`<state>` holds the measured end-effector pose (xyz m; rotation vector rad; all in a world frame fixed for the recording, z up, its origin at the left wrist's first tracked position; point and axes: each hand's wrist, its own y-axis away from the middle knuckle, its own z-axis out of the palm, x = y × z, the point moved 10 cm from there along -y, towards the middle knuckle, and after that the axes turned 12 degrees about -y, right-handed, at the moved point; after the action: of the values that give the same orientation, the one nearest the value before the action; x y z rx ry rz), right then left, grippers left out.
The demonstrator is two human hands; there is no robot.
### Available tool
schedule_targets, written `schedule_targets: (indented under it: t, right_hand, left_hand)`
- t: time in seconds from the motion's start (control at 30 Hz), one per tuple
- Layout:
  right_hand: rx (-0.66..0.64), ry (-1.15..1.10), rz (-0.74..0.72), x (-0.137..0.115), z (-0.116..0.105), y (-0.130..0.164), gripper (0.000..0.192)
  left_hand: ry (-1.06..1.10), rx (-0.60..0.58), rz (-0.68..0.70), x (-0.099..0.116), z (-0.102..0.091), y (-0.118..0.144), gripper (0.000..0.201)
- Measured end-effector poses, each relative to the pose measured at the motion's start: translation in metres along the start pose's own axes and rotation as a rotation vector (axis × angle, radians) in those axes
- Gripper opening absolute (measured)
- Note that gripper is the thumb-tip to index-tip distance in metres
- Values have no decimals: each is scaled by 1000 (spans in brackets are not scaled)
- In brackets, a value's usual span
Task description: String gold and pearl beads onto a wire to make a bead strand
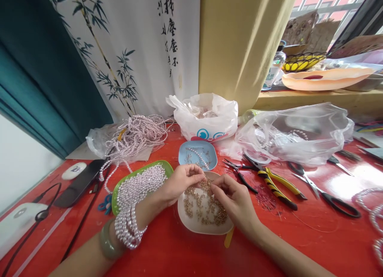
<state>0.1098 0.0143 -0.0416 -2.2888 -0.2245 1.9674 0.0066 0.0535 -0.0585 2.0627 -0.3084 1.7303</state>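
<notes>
Over a white dish [191, 224] of small gold beads [220, 214], both my hands are held close together with bent fingers. My left hand [182, 184] is closed in a pinch at the dish's far left side; what it grips is too small to name. My right hand [231, 197] also pinches at the far right of the dish, its fingertips near the gold beads. Strands of pale pink pearls [128, 229] and a green bangle [108, 239] circle my left wrist. Left of the dish, a green tray [168, 168] holds loose pearl beads [140, 185].
Behind the dish sits a blue tray [183, 153] with a short pearl strand. Pliers [273, 185] and scissors [324, 193] lie to the right. Plastic bags [206, 117] stand at the back, beside heaped pearl strands [137, 135]. A phone [79, 185] and cables lie left.
</notes>
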Motion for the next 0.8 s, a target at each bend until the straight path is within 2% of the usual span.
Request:
schedule_targets:
  t: [0.23,0.53,0.8]
  right_hand:
    - [-34,87,-37,-3,3,-1,13]
    - [-56,114,-41,-4,7,-2,13]
    - [-37,145,-41,-2,6,-2,12]
  left_hand:
    - [109,-18,-22,-1,1,-1,15]
    - [112,3,-62,-6,0,-1,14]
    - [70,-9,7,-1,1,0,15]
